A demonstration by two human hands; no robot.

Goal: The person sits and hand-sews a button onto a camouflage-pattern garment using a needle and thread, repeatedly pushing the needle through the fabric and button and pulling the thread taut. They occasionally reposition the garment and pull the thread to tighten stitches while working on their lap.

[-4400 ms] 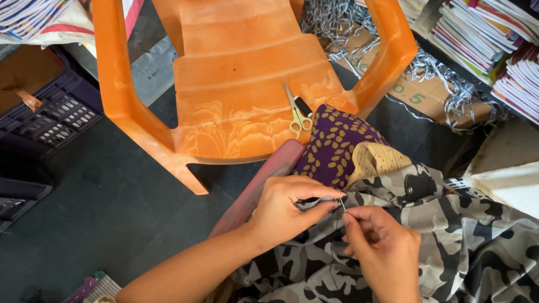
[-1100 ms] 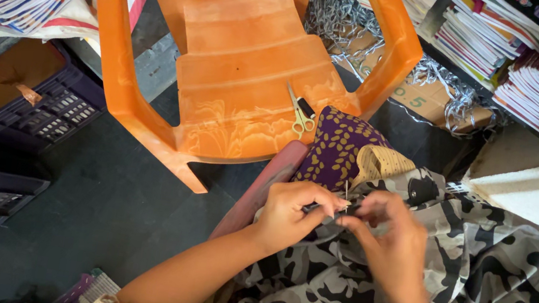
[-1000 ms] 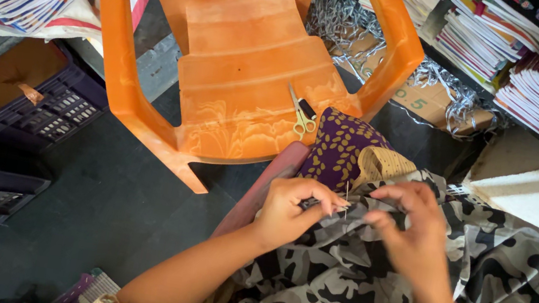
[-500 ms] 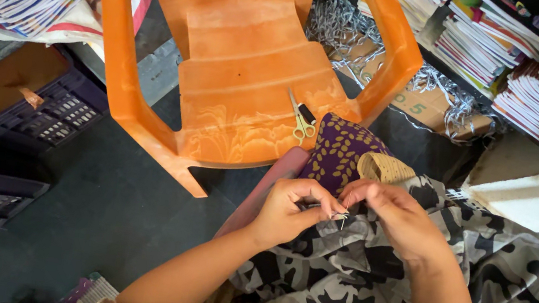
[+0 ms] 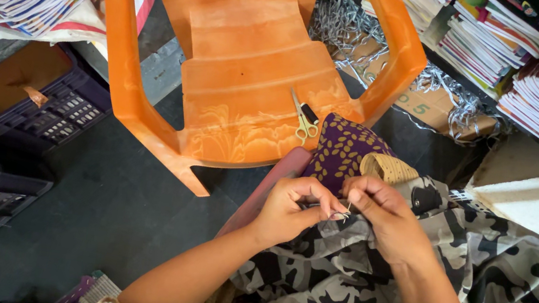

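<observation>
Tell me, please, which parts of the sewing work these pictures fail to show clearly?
- Head view: the needle between the hands is too small; no thread is visible.
- The left hand and right hand cover the spot on the camouflage cloth.
- The cloth's lower part is cut off by the frame's edge.

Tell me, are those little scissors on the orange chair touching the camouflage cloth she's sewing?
Apart. The head view shows the scissors lying alone on the orange chair seat, with bare seat and purple patterned fabric between them and the camouflage cloth.

Camouflage cloth (image 5: 479,275) runs off the bottom edge — needle too small to tell.
</observation>
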